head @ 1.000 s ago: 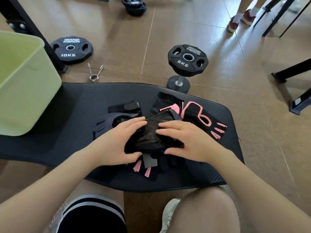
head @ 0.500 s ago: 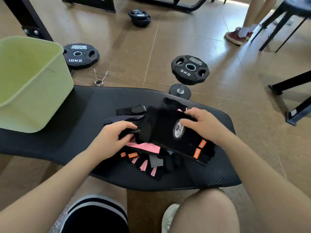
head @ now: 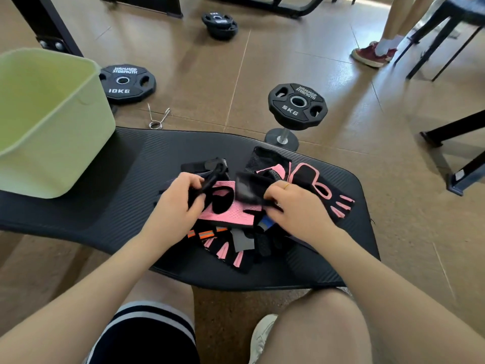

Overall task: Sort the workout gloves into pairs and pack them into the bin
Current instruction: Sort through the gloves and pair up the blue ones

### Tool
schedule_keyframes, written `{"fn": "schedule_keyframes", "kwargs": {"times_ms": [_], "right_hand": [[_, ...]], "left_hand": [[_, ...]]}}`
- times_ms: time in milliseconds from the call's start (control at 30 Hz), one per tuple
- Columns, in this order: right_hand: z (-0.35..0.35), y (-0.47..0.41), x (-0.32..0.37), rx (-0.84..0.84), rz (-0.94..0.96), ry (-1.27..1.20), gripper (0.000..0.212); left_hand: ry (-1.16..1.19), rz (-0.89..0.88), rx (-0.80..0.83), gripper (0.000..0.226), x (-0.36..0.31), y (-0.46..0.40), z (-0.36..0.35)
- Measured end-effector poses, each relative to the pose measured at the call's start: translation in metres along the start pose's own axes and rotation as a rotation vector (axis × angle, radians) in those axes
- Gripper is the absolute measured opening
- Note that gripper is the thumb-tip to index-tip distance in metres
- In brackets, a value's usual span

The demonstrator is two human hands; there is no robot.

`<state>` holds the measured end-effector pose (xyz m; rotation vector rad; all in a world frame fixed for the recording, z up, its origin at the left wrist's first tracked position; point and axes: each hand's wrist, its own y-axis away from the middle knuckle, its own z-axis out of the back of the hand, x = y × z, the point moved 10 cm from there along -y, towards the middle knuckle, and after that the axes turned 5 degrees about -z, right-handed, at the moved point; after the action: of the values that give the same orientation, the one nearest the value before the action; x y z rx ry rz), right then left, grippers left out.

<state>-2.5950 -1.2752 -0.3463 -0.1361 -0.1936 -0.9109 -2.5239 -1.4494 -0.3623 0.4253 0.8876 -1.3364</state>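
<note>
A heap of workout gloves lies on the black mat (head: 110,179) in front of me. My left hand (head: 174,203) pinches a black strap of the pink mesh glove (head: 231,211) at its left side. My right hand (head: 296,208) grips a black glove (head: 249,190) lying over the pink one. A black glove with pink trim (head: 322,187) rests flat to the right. Under my hands lie a glove with orange stripes (head: 207,235) and one with pink fingers (head: 228,253). The pale green bin (head: 52,122) stands on the mat's left end and looks empty.
A 10 kg plate (head: 126,82) and a spring collar (head: 157,118) lie on the floor behind the mat. A 5 kg plate (head: 298,103) on a short stand sits behind the gloves. Another person's red shoe (head: 372,53) and black frame legs (head: 456,132) are at right.
The large black glove with the round logo and orange tabs that both hands held up is gone from their grasp. The pink mesh glove is now uncovered, and both hands grip items on it.
</note>
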Motion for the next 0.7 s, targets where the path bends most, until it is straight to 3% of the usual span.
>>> {"fn": "schedule_keyframes", "kwargs": {"times_ms": [100,200,300,433,500,567,633,700], "right_hand": [[0.045,-0.002,-0.018,-0.321,-0.034,-0.115,0.014],[0.081,0.009,-0.027,-0.555,0.005,-0.048,0.019],[0.056,0.005,-0.023,-0.413,0.094,0.229,0.026],[-0.014,0.009,-0.033,0.115,0.089,0.035,0.040],[-0.006,0.018,-0.026,0.069,0.101,-0.123,0.042],[0.014,0.031,-0.006,-0.118,0.207,-0.161,0.035],[0.017,0.043,0.017,-0.206,0.365,-0.057,0.031],[-0.001,0.053,0.036,-0.157,0.511,0.094,0.035]], "left_hand": [[-0.124,-0.294,0.146,0.036,-0.032,0.006,-0.021],[-0.299,-0.475,0.274,0.045,-0.048,0.013,-0.048],[-0.378,-0.517,0.302,0.049,-0.052,0.012,-0.057],[-0.360,-0.549,0.306,0.047,-0.052,0.013,-0.055],[-0.345,-0.566,0.258,0.032,-0.052,0.014,-0.052],[-0.258,-0.477,0.166,0.026,-0.047,0.009,-0.042],[-0.110,-0.277,0.032,0.021,-0.032,-0.001,-0.027],[-0.026,-0.148,-0.048,0.010,-0.020,-0.004,-0.020]]}}
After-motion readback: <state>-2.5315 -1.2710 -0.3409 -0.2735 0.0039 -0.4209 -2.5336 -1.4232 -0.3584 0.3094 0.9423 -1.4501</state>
